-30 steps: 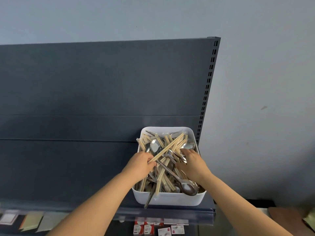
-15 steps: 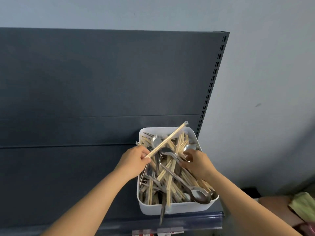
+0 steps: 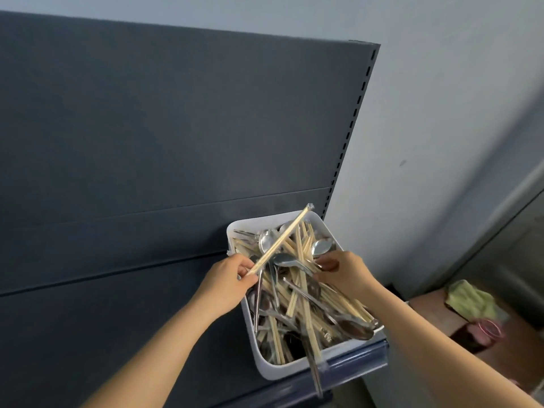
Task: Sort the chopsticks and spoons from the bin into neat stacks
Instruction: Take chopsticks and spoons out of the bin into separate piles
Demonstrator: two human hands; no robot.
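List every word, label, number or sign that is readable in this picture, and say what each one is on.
There is no readable text.
White bin: no print shows on its walls.
Wrapped chopsticks held by the left hand: no lettering shows on the wrapper.
Shelf front strip: no tag or number shows.
Cloth and the things beside it at lower right: too blurred to tell.
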